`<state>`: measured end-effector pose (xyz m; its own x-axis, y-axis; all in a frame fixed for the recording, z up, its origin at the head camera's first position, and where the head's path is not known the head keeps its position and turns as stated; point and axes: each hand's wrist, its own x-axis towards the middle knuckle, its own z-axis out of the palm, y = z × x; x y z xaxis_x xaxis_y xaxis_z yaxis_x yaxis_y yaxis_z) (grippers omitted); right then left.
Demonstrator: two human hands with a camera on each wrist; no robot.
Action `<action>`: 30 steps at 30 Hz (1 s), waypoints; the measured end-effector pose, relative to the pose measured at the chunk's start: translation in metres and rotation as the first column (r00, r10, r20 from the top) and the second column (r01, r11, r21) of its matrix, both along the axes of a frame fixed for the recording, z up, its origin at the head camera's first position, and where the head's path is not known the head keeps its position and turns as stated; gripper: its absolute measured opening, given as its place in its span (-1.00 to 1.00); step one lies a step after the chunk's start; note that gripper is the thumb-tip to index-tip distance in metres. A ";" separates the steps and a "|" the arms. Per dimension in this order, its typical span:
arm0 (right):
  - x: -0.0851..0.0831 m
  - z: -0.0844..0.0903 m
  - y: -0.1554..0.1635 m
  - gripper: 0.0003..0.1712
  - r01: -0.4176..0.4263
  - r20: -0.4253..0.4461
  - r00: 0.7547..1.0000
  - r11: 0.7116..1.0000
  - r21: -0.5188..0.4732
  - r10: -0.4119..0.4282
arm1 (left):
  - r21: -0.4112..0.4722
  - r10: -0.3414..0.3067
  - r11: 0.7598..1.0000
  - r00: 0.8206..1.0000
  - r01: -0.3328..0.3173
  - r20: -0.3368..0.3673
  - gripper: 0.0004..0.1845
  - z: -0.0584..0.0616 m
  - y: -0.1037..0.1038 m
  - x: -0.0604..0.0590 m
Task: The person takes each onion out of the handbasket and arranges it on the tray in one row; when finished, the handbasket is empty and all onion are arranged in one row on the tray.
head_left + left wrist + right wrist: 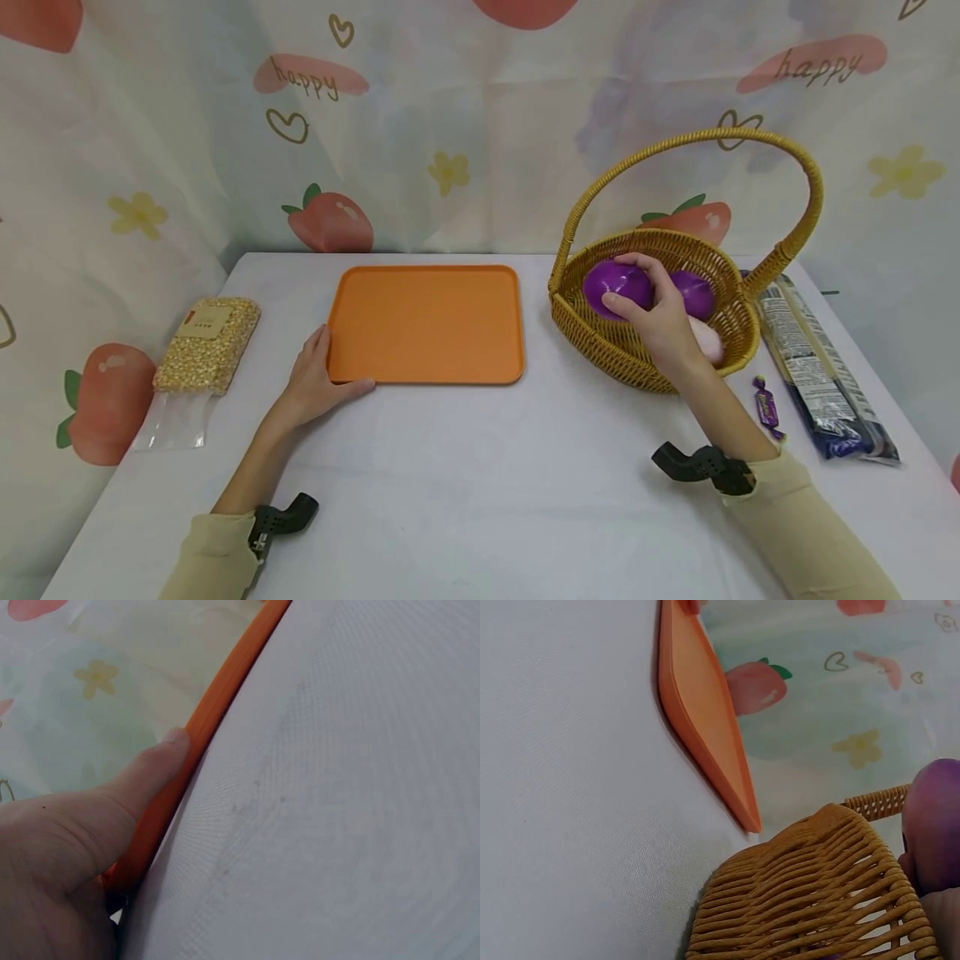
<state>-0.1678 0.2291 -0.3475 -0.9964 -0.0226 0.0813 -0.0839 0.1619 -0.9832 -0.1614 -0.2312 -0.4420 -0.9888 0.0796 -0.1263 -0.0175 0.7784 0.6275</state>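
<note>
At the far left of the white table (480,500) lies a clear bag of corn kernels (207,346), well apart from your hands, its empty plastic end pointing toward you.

Next comes your left hand (315,385), resting flat at the near left corner of the orange tray (426,323). Its fingers are nearly straight and run along the tray's left side, while the thumb lies along the near rim; the left wrist view shows the thumb (154,776) pressed against that orange edge. Nothing is pinched or lifted. To my eye the hand sits there to keep the tray steady on the cloth, and the tray itself lies flat, holding nothing.

Right of the tray stands the wicker basket (600,333), upright with its hoop handle arched above. Your right hand (660,321) reaches over the near rim and down into it. The fingers are curled round a purple ball (611,283), the thumb under its near side and the fingertips over the top, a grip that looks suited to lifting it clear of the rim. A second purple ball (693,292) lies just behind the hand, and something pale pink (708,340) sits beside the wrist; what it is, I cannot tell.

Beyond the basket a purple wrapped candy (767,407) lies on the table, and a long dark packet (817,371) stretches along the right edge.
</note>
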 end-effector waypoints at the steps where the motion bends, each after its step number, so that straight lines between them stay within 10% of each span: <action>1: 0.001 0.000 -0.001 -0.47 -0.002 -0.003 1.000 1.000 0.021 0.002 | -0.001 -0.001 1.000 1.000 0.001 0.000 0.31 0.000 0.000 0.000; 30: 0.012 0.001 -0.022 -0.36 -0.083 -0.112 0.987 0.963 0.257 0.115 | 0.010 -0.009 1.000 1.000 0.009 -0.021 0.29 0.000 0.000 0.001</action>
